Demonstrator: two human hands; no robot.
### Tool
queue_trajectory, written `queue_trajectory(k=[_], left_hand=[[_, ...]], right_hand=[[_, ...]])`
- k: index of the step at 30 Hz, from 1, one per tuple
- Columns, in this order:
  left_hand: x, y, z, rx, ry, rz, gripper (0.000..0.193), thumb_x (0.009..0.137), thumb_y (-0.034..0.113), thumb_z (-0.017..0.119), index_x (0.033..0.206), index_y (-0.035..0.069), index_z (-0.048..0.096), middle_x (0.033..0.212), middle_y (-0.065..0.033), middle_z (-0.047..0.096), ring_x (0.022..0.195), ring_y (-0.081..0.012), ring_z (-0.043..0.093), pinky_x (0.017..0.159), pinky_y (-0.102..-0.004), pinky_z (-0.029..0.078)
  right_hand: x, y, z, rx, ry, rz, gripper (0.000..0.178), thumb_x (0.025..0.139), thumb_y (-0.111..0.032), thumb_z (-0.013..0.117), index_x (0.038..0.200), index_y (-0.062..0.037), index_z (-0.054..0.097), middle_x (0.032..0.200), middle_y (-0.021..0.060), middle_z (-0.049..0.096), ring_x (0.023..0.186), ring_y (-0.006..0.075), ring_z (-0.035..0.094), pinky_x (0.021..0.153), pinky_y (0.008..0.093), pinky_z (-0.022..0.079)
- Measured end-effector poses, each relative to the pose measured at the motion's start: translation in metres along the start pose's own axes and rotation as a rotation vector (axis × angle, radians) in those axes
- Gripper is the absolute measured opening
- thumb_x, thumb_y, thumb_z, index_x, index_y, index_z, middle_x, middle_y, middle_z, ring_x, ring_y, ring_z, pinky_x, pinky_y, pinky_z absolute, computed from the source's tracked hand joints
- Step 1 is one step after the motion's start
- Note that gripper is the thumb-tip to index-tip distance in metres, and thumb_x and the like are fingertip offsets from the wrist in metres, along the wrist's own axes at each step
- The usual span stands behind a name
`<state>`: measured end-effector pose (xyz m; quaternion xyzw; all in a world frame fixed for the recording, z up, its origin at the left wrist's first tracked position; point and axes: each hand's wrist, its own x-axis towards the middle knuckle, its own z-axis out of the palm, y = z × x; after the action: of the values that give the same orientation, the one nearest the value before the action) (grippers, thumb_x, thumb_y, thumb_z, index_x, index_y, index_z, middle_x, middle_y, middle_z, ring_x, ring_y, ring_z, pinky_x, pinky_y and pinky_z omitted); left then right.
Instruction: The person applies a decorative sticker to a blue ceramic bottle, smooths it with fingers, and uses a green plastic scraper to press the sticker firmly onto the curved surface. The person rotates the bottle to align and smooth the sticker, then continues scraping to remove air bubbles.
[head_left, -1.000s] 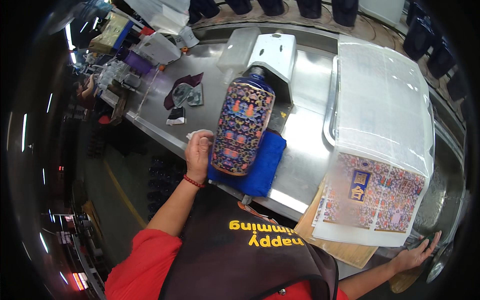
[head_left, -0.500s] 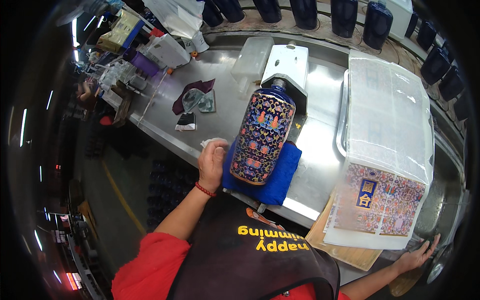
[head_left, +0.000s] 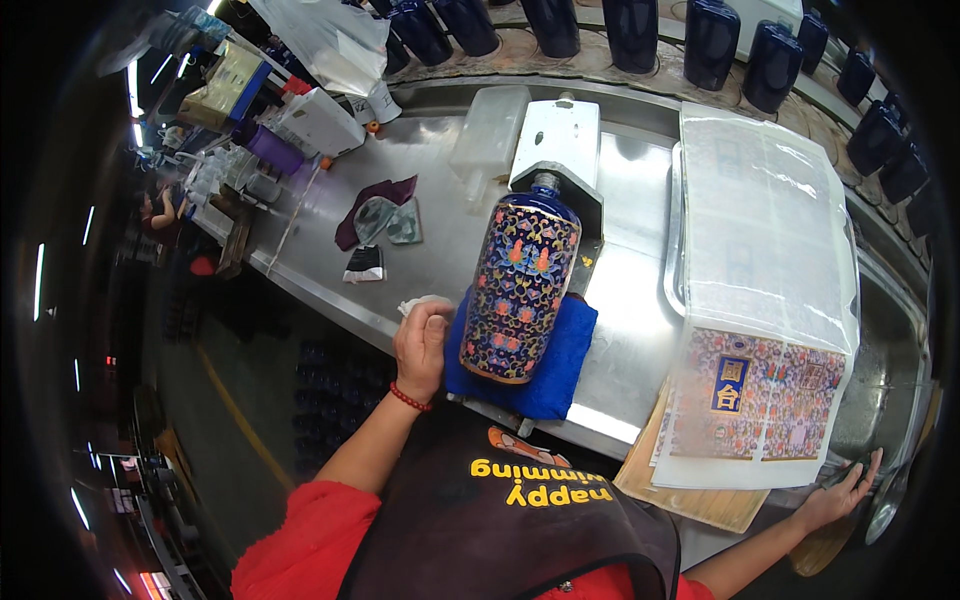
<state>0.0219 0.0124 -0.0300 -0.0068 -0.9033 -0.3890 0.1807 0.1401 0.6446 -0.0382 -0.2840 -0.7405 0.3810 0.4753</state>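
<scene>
A dark blue bottle (head_left: 522, 290) covered with a colourful floral pattern lies tilted on a blue towel (head_left: 575, 345), its neck pointing away from me. Beside the bottle's lower left side, my left hand (head_left: 420, 350) is closed, with a crumpled white cloth (head_left: 425, 302) sticking out past its fingers. At the far right my right hand (head_left: 843, 496) is stretched out with fingers apart, near the rim of a metal basin (head_left: 885, 385). Nothing shows in it. Between the bottle and that hand lie floral printed sheets (head_left: 757, 400), partly under a translucent white sheet (head_left: 765, 220).
A wooden board (head_left: 690, 490) supports the sheets' near end. Behind the bottle stands a white and dark holder (head_left: 558, 140), with a translucent container (head_left: 490, 130) alongside. Rags (head_left: 378, 218) lie on the metal table (head_left: 435, 165). Several plain blue bottles (head_left: 630, 35) line the back ledge.
The whole view has turned and shifted slightly. My left hand stays beside the bottle and my right hand stays outstretched by the basin. The bottle keeps its place on the towel.
</scene>
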Motion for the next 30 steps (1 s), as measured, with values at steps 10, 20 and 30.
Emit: queue_trajectory(k=[10,20,30], left_hand=[[-0.001,0.002,-0.002,-0.022,-0.028,-0.029,0.041,0.108,0.038,0.047,0.107,0.001,0.065,0.092,-0.0121,0.068,0.082,-0.0257,0.066,0.075,-0.0352,0.05],[-0.001,0.005,-0.003,0.0,-0.037,-0.015,0.043,0.109,0.039,0.046,0.107,0.0,0.065,0.095,-0.0123,0.067,0.081,-0.0235,0.065,0.075,-0.0339,0.05],[-0.005,-0.025,0.004,-0.228,0.036,-0.15,0.038,0.11,0.034,0.048,0.107,0.001,0.065,0.092,-0.0013,0.062,0.082,-0.0103,0.055,0.074,-0.0266,0.045]], right_hand=[[0.001,0.004,-0.001,0.042,0.004,0.022,0.035,0.107,-0.006,0.046,0.139,0.0028,0.057,0.148,0.0098,0.055,0.113,0.0158,0.055,0.087,0.0296,0.046],[-0.001,-0.004,0.002,0.051,0.027,0.072,0.035,0.107,-0.008,0.047,0.138,0.0027,0.057,0.146,0.0093,0.056,0.112,0.0164,0.056,0.09,0.0293,0.047],[0.0,0.004,0.003,0.117,0.031,0.056,0.035,0.102,0.0,0.049,0.135,0.0006,0.06,0.142,0.007,0.059,0.114,0.0137,0.056,0.085,0.0266,0.048]])
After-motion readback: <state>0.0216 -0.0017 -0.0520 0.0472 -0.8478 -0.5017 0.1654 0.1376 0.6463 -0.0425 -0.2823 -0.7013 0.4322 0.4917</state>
